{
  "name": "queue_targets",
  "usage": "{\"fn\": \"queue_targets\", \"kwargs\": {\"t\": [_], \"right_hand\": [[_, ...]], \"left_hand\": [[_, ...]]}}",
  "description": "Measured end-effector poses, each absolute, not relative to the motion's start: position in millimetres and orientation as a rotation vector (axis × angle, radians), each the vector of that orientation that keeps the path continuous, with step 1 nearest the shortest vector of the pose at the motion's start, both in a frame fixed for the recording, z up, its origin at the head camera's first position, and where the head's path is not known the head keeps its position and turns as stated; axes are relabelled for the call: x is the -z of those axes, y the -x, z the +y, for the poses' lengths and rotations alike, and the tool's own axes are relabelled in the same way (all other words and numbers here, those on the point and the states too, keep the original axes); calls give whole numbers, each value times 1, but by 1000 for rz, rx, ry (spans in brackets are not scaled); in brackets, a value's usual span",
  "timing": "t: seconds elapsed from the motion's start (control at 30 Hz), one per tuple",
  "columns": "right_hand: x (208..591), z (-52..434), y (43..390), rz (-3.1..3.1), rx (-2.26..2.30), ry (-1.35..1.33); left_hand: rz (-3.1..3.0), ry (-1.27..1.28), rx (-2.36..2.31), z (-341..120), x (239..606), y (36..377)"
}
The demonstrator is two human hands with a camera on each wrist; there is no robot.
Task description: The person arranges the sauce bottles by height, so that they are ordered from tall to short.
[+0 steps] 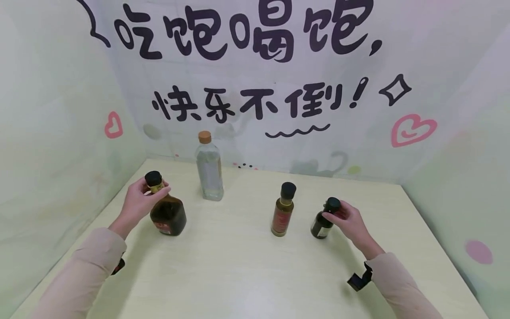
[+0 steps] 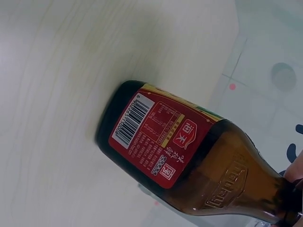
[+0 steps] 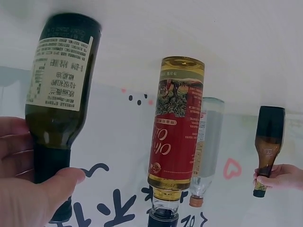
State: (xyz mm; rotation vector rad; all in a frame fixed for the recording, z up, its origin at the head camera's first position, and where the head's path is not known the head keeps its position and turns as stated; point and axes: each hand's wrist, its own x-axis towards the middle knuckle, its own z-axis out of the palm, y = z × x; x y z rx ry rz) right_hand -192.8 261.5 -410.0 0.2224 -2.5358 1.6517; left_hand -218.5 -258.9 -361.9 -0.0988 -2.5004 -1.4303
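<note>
My left hand (image 1: 140,201) grips the neck of a squat brown bottle (image 1: 168,215) with a black cap and red label (image 2: 156,137); the bottle stands on the pale table (image 1: 239,266) at the left. My right hand (image 1: 347,220) holds the neck of a small dark green bottle (image 1: 324,219) with a white label (image 3: 59,71), standing at the right. An olive oil bottle (image 1: 283,210) with a red label (image 3: 177,127) stands just left of the small one, untouched.
A tall clear bottle (image 1: 208,167) with an orange cap stands at the back, near the printed backdrop wall (image 1: 255,88). Side panels close in the table on the left and right. Bare tabletop lies in front of the bottles.
</note>
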Motion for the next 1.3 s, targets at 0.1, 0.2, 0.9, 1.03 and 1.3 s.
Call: {"fn": "queue_targets", "kwargs": {"t": [0.1,0.2,0.9,1.03,1.3], "right_hand": [[410,263,192,-2574,-1626,-208],[410,264,193,-2605,-1607,-206],[408,267,201,-2659,-1607,-283],[410,267,202,-2635,-1612,-275],[413,269,203,-2634,-1584,-267]], "left_hand": [[-2494,103,1464,-259,362,218],[-2494,111,1473,-259,362,218],[-2556,242,1368,-267,356,215],[-2557,254,1366,-268,356,215],[-2584,325,1392,-269,356,219]]}}
